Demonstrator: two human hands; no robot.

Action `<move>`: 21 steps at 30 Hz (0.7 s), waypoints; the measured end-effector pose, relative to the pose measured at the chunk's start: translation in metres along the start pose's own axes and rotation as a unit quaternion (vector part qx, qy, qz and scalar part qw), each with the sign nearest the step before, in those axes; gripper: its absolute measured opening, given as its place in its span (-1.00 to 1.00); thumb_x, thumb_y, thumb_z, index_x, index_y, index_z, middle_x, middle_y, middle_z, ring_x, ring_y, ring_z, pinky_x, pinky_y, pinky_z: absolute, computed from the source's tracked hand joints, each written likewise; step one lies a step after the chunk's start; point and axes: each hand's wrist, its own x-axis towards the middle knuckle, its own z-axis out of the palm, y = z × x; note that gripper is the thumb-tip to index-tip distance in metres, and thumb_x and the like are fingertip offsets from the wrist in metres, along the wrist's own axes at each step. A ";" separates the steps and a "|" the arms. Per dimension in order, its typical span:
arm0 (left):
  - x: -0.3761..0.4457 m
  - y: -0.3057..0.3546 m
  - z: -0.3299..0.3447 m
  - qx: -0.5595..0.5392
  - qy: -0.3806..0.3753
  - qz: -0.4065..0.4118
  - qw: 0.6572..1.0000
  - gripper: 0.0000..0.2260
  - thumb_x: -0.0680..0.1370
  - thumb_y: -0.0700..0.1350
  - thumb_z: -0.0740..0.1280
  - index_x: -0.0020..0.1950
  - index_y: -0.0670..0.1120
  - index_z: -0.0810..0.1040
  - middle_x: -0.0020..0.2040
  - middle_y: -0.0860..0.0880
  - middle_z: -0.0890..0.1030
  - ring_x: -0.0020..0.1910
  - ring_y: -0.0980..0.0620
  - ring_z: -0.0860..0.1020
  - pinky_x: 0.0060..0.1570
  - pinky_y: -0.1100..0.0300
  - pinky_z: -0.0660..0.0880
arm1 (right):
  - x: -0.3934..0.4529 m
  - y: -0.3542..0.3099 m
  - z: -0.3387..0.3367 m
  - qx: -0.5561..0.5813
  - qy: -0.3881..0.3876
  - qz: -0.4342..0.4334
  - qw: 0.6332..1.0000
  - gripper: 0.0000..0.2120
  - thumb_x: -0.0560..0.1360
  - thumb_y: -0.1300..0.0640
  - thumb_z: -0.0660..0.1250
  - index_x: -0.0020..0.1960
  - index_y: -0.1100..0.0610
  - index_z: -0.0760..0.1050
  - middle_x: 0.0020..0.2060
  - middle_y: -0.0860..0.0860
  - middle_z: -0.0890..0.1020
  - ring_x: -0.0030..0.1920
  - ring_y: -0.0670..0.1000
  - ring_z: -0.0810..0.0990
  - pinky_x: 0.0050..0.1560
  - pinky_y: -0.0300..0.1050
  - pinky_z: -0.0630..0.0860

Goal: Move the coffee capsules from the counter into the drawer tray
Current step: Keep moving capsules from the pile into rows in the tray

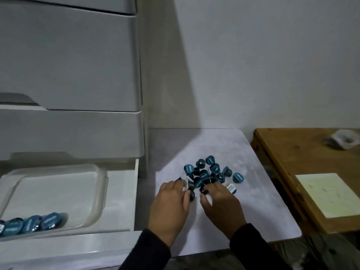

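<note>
A heap of several blue-lidded dark coffee capsules (211, 173) lies on the white counter (253, 191). My left hand (170, 205) reaches into the heap's near left edge, its fingers curled round a dark capsule (191, 195). My right hand (220, 203) sits at the near side of the heap, fingertips pinching a capsule (204, 189). To the left, a clear plastic tray (101, 191) rests in the open white drawer (120, 199), with several capsules (31, 225) lined along its near edge.
A tall white drawer unit (78, 75) stands above the open drawer. A wooden table (302, 162) at the right holds a pale yellow sheet (327, 193) and a crumpled wrapper (342, 140). One capsule with a white and yellow lid (231, 189) lies beside my right hand.
</note>
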 end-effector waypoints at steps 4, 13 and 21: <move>0.024 -0.004 0.053 0.007 -0.016 -0.076 0.997 -0.82 0.56 -0.10 0.19 0.10 -0.07 0.52 0.03 -0.06 0.58 0.04 -0.01 0.48 -0.03 0.23 0.40 | 0.015 0.038 0.024 -0.016 -0.090 -0.031 0.995 -0.80 0.32 0.07 0.18 -0.27 0.13 0.54 -0.38 0.07 0.58 -0.44 0.10 0.56 -0.53 -0.21 0.44; 0.067 -0.032 0.105 0.027 -0.048 -0.189 0.981 -0.78 0.57 -0.13 0.18 0.12 -0.14 0.56 0.07 -0.16 0.49 0.04 -0.13 0.49 -0.01 0.04 0.51 | 0.040 0.055 0.054 -0.026 -0.180 -0.055 0.982 -0.69 0.54 0.08 0.17 0.24 0.17 0.33 0.20 0.13 0.42 0.12 0.18 0.49 0.01 0.01 0.47; 0.053 -0.039 0.113 -0.072 0.045 -0.227 0.970 -0.81 0.51 -0.26 0.24 0.03 -0.13 0.60 0.00 -0.10 0.60 -0.04 -0.07 0.55 -0.04 0.25 0.41 | 0.027 0.070 0.075 0.096 -0.119 -0.095 0.984 -0.65 0.44 0.29 0.23 0.20 0.10 0.45 0.15 0.07 0.47 -0.01 0.13 0.55 -0.18 -0.10 0.45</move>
